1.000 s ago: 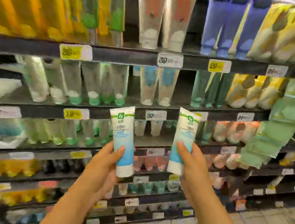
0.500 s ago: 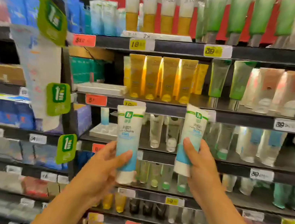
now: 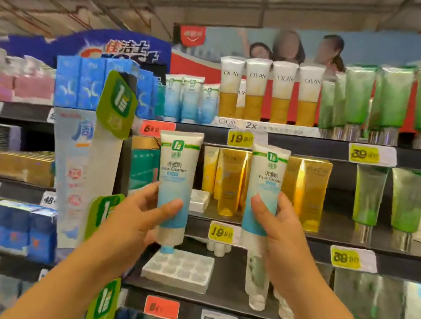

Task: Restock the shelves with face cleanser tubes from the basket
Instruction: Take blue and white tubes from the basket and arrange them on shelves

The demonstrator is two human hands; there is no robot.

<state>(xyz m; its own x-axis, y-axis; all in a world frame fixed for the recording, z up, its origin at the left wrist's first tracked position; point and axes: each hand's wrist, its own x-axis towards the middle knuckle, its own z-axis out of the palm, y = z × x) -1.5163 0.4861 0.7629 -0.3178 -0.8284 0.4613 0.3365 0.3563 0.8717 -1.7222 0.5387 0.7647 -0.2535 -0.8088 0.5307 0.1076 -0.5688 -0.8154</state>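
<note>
- Head view looks up at store shelves, with both bare arms raised in front of them.
- Left hand (image 3: 138,219) grips a white and blue face cleanser tube, the left tube (image 3: 175,181), low on its body; the thumb lies across the front and the fingers curl behind it.
- Left tube stands cap down and leans slightly, its flat crimped end level with the red price tag (image 3: 157,128) on the top shelf edge (image 3: 314,146).
- Right hand (image 3: 278,236) holds a matching right tube (image 3: 264,191) the same way, thumb on the front and fingers wrapped round the right side, cap down.
- Both tubes are held in the air, apart from each other, in front of the second shelf (image 3: 288,233) and touching no shelf.
- Matching blue and white tubes (image 3: 189,99) stand on the top shelf, up and left of the held ones, beside a row of white and gold tubes (image 3: 267,91).
- Green tubes (image 3: 390,103) fill the right part of the top shelf.
- Yellow tubes and gold boxes (image 3: 305,189) stand on the second shelf behind the held pair.
- White plastic tray (image 3: 179,268) with round sockets lies on the shelf below the left hand.
- Green hanging signs (image 3: 117,104) run down a post on the left.
- Basket is out of view.
</note>
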